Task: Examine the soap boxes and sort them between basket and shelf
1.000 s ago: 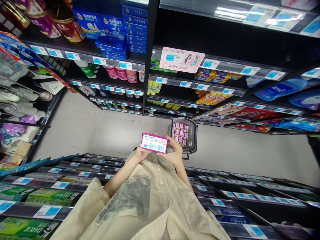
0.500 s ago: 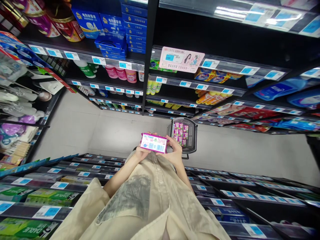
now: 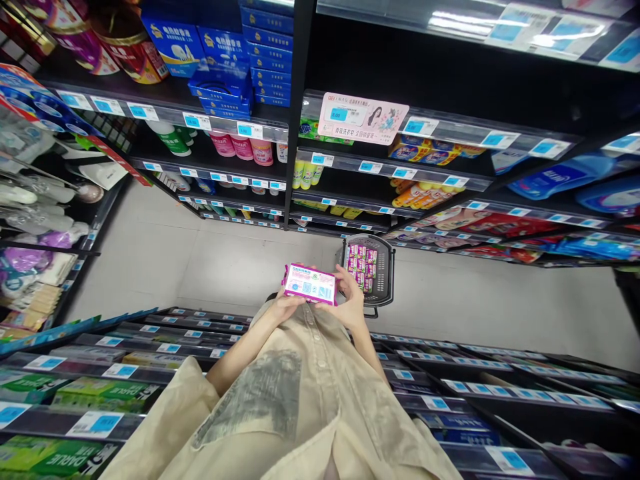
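Note:
In front of my body I hold a pack of laundry soap (image 3: 311,284), white with printing, a barcode and purple edges. Its printed back faces up. My left hand (image 3: 286,307) grips its left end from below, thumb along the near edge. At the right end, my right hand (image 3: 350,300) closes around the corner with fingers and thumb. Some fingers are hidden behind the pack. Just beyond my right hand stands a dark grey shopping basket (image 3: 384,267) on the floor, with several similar purple packs (image 3: 361,267) lying in rows inside it.
Across the aisle rise black shelves (image 3: 295,160) with blue boxes (image 3: 225,87), pink bottles (image 3: 243,147) and a pink promotional sign (image 3: 364,119). Behind me is another shelf row holding green toothpaste boxes (image 3: 100,393). Grey floor (image 3: 240,260) runs between them. Hanging goods (image 3: 40,193) line the left side.
The soap pack has shifted slightly to the right and tilted a little in my hands, showing more of its purple left end. The basket has not moved.

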A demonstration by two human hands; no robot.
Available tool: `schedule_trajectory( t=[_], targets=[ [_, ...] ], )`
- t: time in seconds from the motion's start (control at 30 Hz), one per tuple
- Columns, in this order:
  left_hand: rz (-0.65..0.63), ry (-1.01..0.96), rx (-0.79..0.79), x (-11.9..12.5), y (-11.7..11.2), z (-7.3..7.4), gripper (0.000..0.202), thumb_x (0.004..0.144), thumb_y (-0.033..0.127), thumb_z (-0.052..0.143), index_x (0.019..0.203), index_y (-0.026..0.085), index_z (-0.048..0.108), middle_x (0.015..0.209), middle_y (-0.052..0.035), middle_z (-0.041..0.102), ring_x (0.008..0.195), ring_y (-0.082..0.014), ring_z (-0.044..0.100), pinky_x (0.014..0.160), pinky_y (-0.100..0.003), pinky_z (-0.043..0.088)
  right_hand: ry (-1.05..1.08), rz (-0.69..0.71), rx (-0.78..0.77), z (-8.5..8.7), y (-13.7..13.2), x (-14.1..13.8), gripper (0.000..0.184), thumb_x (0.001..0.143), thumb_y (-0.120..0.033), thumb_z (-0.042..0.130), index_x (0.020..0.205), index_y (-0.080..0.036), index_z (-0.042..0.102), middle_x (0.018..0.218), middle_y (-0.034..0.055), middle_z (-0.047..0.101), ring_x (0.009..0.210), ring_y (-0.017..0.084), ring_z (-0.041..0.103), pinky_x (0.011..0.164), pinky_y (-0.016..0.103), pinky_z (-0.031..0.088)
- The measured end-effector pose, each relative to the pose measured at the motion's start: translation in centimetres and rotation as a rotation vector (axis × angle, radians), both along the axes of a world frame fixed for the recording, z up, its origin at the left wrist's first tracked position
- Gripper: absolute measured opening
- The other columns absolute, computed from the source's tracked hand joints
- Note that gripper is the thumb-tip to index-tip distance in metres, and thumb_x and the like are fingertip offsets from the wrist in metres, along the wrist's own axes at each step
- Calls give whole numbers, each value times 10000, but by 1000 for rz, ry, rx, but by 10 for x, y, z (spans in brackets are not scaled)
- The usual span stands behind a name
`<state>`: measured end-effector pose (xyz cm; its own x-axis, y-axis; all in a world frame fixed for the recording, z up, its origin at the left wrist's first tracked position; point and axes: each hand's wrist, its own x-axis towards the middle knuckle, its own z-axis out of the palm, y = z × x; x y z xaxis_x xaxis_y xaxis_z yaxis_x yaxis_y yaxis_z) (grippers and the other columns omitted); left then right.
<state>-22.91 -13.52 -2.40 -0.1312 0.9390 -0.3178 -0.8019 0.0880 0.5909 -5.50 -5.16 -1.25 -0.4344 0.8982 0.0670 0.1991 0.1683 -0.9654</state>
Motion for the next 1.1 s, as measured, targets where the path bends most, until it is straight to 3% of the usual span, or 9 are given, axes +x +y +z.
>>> schedule_trajectory(
  t=[0.13,0.3,0.43,0.5,0.57,0.7,0.87,0.97,1.1],
  targets=[
    [18,-14,41,2,1,1,1053,541,467,1025,1472,303,563,1562,-125,603,1501,-412,508,1267,-573,386,19,66,-53,0,1,-2,956,690,-626,936,1474,-256,532,1049,47,722,871,232,726,766,348,609],
    [66,0,52,1,3,1,1027,585,419,1035,1476,307,537,1467,-128,664,1485,-380,525,1250,-556,383,14,108,-211,-6,-3,-2,604,975,-661,609,1412,-247,571,904,7,704,758,200,693,694,326,597],
    [114,32,-34,1,5,-2,901,640,420,1016,1426,285,597,1152,-54,768,1128,-283,725,1073,-439,536,100,192,-490,-18,-11,-2,566,1024,-690,511,1283,-216,680,924,52,775,660,192,711,554,309,603],
    [113,78,-90,0,6,-4,843,672,458,997,1406,274,628,1008,-17,761,921,-227,732,944,-376,578,152,285,-598,-25,-16,-2,630,979,-739,565,1258,-189,700,859,64,792,608,205,720,532,326,612],
    [98,143,-102,-1,6,-5,814,700,494,975,1405,257,646,982,-16,756,841,-203,711,869,-339,580,183,329,-674,-30,-23,-3,709,913,-779,642,1280,-176,704,851,82,806,620,233,746,546,355,630],
    [19,290,-26,-9,9,1,811,743,519,944,1439,225,651,1130,-66,771,892,-216,718,838,-309,566,265,305,-659,-32,-34,-7,800,805,-839,725,1261,-182,742,945,133,823,762,288,797,657,420,674],
    [-210,591,93,-20,17,22,722,795,403,925,1458,252,681,1394,-117,717,1254,-344,686,1107,-423,524,179,430,-543,-34,-38,-6,918,686,-701,914,1432,-239,646,1292,139,774,1147,329,779,998,515,660],
    [-244,839,148,-21,20,35,608,783,312,930,1367,288,761,1418,-99,710,1370,-376,611,1234,-496,433,123,299,-459,-41,-38,-4,817,719,-608,926,1388,-239,639,1358,137,738,1225,318,748,1031,481,658],
    [-283,960,259,-23,20,43,736,716,314,983,1409,292,735,1485,-136,668,1452,-424,535,1287,-607,362,181,52,-365,-45,-32,2,835,690,-551,952,1370,-242,579,1403,134,680,1303,328,694,1093,448,626]
  ],
)
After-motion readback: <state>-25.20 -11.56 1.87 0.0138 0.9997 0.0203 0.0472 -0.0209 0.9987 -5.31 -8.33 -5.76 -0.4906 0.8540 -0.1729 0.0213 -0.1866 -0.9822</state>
